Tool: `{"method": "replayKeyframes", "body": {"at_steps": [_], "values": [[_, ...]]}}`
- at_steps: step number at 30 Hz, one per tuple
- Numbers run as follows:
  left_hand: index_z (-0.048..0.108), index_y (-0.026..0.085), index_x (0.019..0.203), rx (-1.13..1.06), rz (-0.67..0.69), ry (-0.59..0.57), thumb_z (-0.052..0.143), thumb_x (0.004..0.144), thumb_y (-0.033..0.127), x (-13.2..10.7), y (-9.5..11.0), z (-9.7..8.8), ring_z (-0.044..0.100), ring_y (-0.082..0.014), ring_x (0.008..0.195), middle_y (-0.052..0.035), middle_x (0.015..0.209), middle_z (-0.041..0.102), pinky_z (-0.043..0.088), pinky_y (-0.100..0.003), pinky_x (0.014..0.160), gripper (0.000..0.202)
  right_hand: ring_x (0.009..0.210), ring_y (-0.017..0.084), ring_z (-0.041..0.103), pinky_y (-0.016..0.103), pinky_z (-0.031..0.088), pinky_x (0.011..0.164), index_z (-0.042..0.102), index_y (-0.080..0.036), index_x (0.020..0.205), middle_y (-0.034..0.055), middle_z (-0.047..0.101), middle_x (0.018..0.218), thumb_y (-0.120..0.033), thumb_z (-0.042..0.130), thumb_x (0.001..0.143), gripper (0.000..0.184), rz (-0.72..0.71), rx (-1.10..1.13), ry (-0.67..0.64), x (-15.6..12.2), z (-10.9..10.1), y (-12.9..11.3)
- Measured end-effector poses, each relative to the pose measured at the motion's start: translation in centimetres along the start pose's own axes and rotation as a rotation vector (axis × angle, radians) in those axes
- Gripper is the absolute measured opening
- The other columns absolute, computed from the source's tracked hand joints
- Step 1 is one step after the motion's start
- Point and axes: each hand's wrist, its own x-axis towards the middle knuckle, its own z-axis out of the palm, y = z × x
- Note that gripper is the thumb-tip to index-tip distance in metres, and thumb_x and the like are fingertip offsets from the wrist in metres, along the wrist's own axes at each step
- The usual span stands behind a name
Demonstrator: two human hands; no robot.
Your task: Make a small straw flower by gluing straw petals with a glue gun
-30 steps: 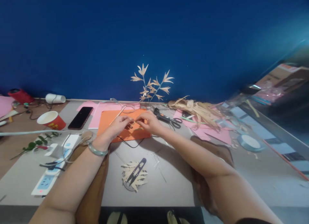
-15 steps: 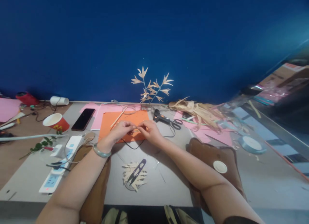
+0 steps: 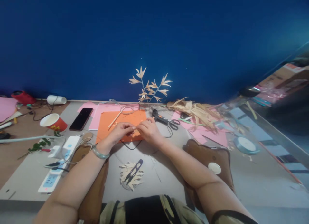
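Observation:
My left hand and my right hand meet fingertip to fingertip over an orange sheet. Both are closed in a pinch. Between them is something small and thin, mostly hidden by the fingers, too small to name. A pale thin stick lies on the sheet left of the hands. Nearer to me, dark thread snips rest on a heap of pale cut pieces. Behind the hands stand branches with pale, star-shaped dried flowers.
Scissors and a black tool, perhaps a glue gun, lie right of my hands. Dried husks are beyond them. On the left are a phone, a paper cup and a power strip. A ribbon roll lies right.
My right hand has turned, its fingers now more curled over the left fingertips. The view has shifted slightly, and more of my clothing shows at the bottom.

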Motion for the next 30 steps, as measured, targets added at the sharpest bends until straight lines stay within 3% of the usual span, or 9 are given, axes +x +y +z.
{"method": "replayKeyframes", "body": {"at_steps": [5,11,20,30], "values": [[0.068,0.014,0.074,-0.01,-0.095,0.004,0.072,0.069,0.041,0.0,0.2,0.1,0.053,-0.0113,0.057,0.0001,0.059,0.058,0.042,-0.022,0.055,0.028,0.072,0.016,0.055,0.036,0.033,0.084,0.058,-0.018,0.083,0.004,0.066,0.079,-0.021,0.047,0.093,0.016,0.179,0.289,0.024,-0.2,0.6,-0.1],[0.068,0.013,0.077,-0.132,-0.15,-0.042,0.074,0.067,0.04,0.8,-1.1,-0.3,0.057,-0.0112,0.06,-0.0006,0.066,0.062,0.048,-0.024,0.06,0.029,0.071,0.016,0.057,0.031,0.039,0.073,0.058,-0.019,0.077,0.0019,0.066,0.074,-0.024,0.055,0.089,0.013,0.416,0.546,0.079,-0.3,1.2,-0.5],[0.064,0.011,0.068,-0.127,-0.182,-0.063,0.074,0.067,0.042,1.0,-1.1,-0.3,0.057,-0.0104,0.055,-0.0022,0.06,0.062,0.048,-0.024,0.058,0.032,0.068,0.014,0.057,0.036,0.034,0.083,0.057,-0.019,0.079,0.002,0.068,0.075,-0.021,0.051,0.091,0.014,0.272,0.419,0.019,-0.3,1.2,0.2],[0.068,0.013,0.073,-0.068,-0.179,-0.037,0.072,0.069,0.046,1.5,-2.1,-1.1,0.061,-0.0137,0.058,-0.0061,0.068,0.067,0.05,-0.025,0.058,0.033,0.069,0.014,0.058,0.036,0.035,0.083,0.057,-0.019,0.078,0.0009,0.067,0.074,-0.022,0.054,0.089,0.012,0.352,0.471,0.05,-0.2,1.0,0.8]]}}
